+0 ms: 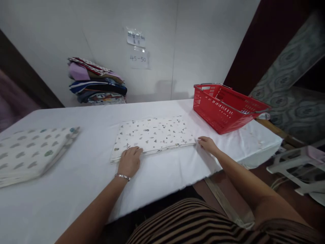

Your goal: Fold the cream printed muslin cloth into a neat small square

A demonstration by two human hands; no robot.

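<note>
A folded white cloth (154,134) printed with small grey and green motifs lies flat in the middle of the white-covered table (162,179). On its front left edge rests my left hand (130,161), fingers stretched out over the fabric, a bracelet at the wrist. My right hand (208,145) is at the cloth's front right corner, with the fingertips at or just beside the edge and slightly bent. Nothing shows in its grasp. Several layers are visible along the cloth's front edge.
Left on the table lies another folded white cloth (33,149) with grey blotches. A red plastic basket (220,115) stands at the back right. Stacked folded fabrics (98,84) sit against the wall at the back. A white plastic stool (299,169) is beyond the right end.
</note>
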